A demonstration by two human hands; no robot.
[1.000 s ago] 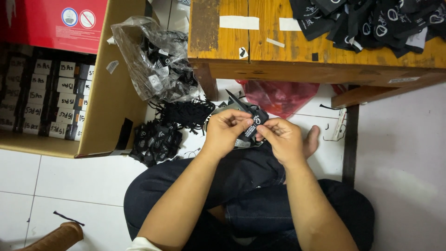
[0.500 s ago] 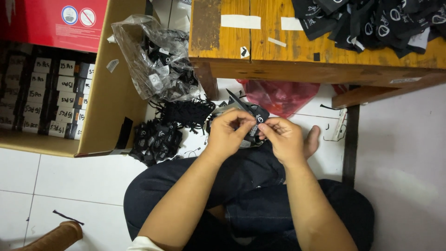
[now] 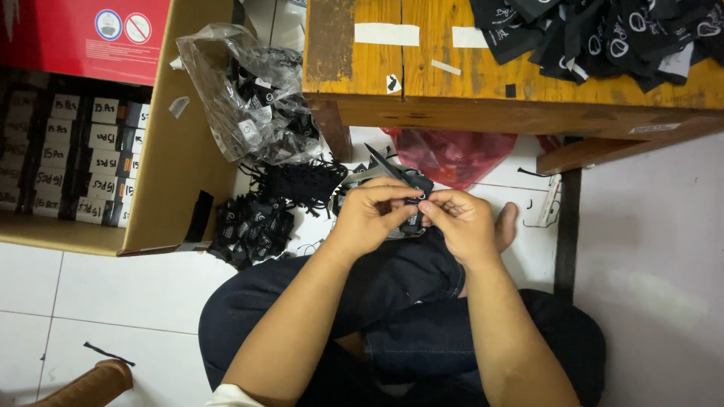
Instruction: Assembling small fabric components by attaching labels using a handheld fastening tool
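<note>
Little has shifted since the earlier frames: both hands remain together over the lap, though the fingertips now sit closer, nearly touching, and the dark pointed piece sticking up behind the left hand has changed angle a little.

Left hand closed around a small bundle of black fabric labels, fingers curled over its top edge. Right hand pinching the same bundle from the other side, thumb and forefinger meeting at its right edge. Bundle held above the knee, just in front of the wooden table's front rail. What the pointed piece is, cannot tell.

Surroundings: loose heap of black labels on the white tiled floor beside the left knee, a clump of black string just beyond it. Clear plastic bag of more labels leans against the open cardboard box, which holds rows of small tagged packs. Red plastic bag lies under the table. More black labels piled on the tabletop.

Judgement: the step in hand looks like squaring or counting a small stack. Next move likely calls for a steady pinch so the stack stays aligned while one hand frees itself.
</note>
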